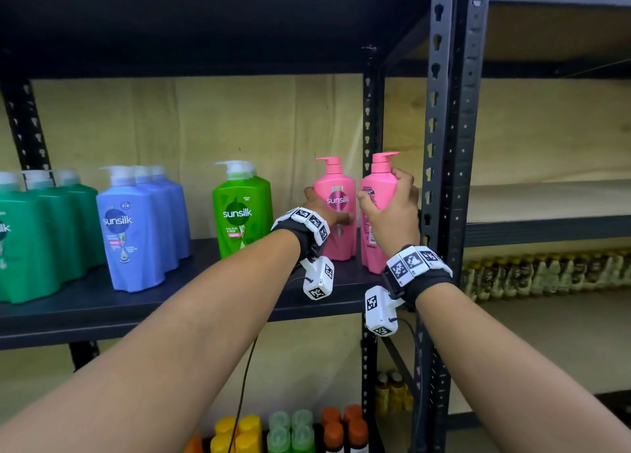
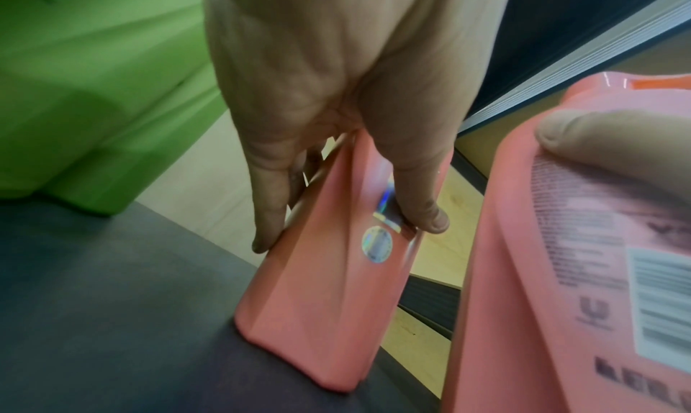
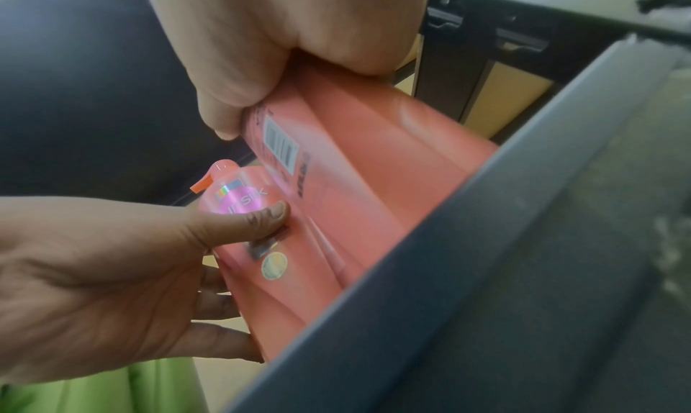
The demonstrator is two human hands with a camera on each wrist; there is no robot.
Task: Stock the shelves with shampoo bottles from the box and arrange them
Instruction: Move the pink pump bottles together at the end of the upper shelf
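Note:
Two pink Sunsilk pump bottles are upright at the right end of the dark shelf [image 1: 102,302]. My left hand [image 1: 328,206] grips the left pink bottle [image 1: 336,179] around its middle, thumb on the front label; in the left wrist view the left hand [image 2: 348,227] pinches the left pink bottle [image 2: 325,301], whose base rests on the shelf. My right hand [image 1: 384,190] grips the right pink bottle [image 1: 377,254] near its shoulder, barcode side towards me. In the right wrist view the right hand [image 3: 291,94] holds that bottle [image 3: 374,168] close against the other.
A light green bottle [image 1: 242,210] stands just left of the pink ones, then rows of blue bottles [image 1: 136,227] and dark green bottles [image 1: 41,234]. A black upright post [image 1: 444,145] is right beside my right hand. Capped bottles [image 1: 290,432] fill the shelf below.

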